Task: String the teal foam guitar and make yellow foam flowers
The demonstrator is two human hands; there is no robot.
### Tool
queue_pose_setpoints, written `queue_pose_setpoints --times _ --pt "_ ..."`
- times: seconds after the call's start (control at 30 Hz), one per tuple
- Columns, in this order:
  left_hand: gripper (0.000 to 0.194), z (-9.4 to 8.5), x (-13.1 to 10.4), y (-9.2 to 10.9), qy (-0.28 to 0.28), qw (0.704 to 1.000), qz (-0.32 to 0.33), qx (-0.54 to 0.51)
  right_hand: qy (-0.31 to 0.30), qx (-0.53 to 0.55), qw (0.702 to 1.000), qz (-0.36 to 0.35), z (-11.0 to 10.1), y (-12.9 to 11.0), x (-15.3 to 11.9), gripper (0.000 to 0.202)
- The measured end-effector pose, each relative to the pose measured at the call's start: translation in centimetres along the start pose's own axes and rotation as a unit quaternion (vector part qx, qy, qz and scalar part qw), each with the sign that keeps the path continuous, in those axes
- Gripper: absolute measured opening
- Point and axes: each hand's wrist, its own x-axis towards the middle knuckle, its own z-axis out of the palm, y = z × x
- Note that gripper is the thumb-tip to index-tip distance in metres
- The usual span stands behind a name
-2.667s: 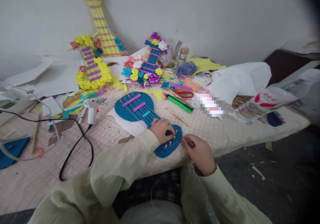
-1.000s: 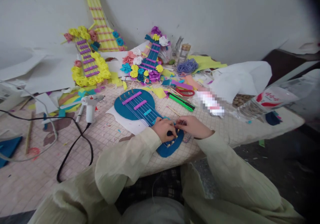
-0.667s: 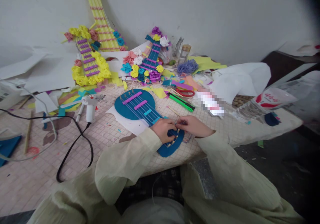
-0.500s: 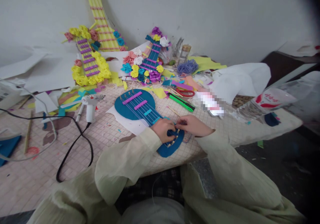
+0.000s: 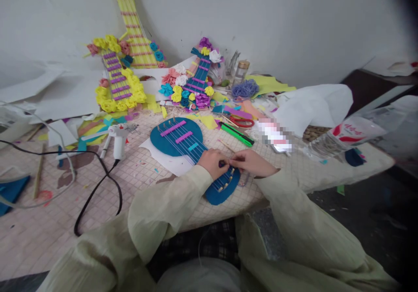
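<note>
A blue guitar-shaped craft piece (image 5: 171, 143) lies on the table, with pale strings along it, purple and light blue crosswise strips and small pegs at both ends. My left hand (image 5: 214, 163) rests over its near part, fingers curled and pinched together at the strings. Right beside it, my right hand (image 5: 251, 162) has its thumb and forefinger closed together near the pegs. Whatever is between the fingertips of either hand is too small to make out. White paper (image 5: 173, 163) shows under the craft piece.
A white glue gun (image 5: 119, 142) with a black cable stands left. Behind are a green cutter (image 5: 237, 134), red scissors (image 5: 241, 121), purple yarn (image 5: 244, 88) and flowered craft guitars (image 5: 199, 76). A phone (image 5: 279, 143) and plastic bottle (image 5: 342, 137) lie right.
My left hand has moved slightly up and its fingers have drawn in toward my right fingertips, showing more of the strings and pegs. My right hand is nearly unchanged.
</note>
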Motion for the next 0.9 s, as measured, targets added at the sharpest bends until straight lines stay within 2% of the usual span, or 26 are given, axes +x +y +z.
queue_pose_setpoints --times 0.3,0.6,0.67,0.77,0.83,0.9 --pt "0.023 0.5 1.1 0.5 -0.024 0.998 -0.066 0.006 0.016 0.007 1.000 0.008 0.0 0.6 0.0 0.030" --pt "0.021 0.8 0.9 1.0 -0.038 0.995 -0.088 0.012 0.048 -0.018 0.999 -0.005 0.4 1.2 -0.4 0.033" --pt "0.015 0.9 0.9 0.9 -0.039 0.996 -0.085 0.011 0.078 -0.037 0.996 -0.005 0.4 0.8 -0.5 0.032" --pt "0.012 1.0 0.9 0.9 -0.039 0.996 -0.080 0.006 0.156 -0.077 0.985 -0.001 -0.4 -0.3 -1.1 0.029" --pt "0.012 1.0 0.9 0.9 -0.038 0.996 -0.079 0.002 0.216 -0.119 0.969 0.014 -1.9 -0.9 -2.4 0.027" --pt "0.012 1.0 0.9 0.9 -0.036 0.996 -0.080 -0.002 0.270 -0.193 0.941 0.057 -4.1 -0.6 -4.8 0.026"
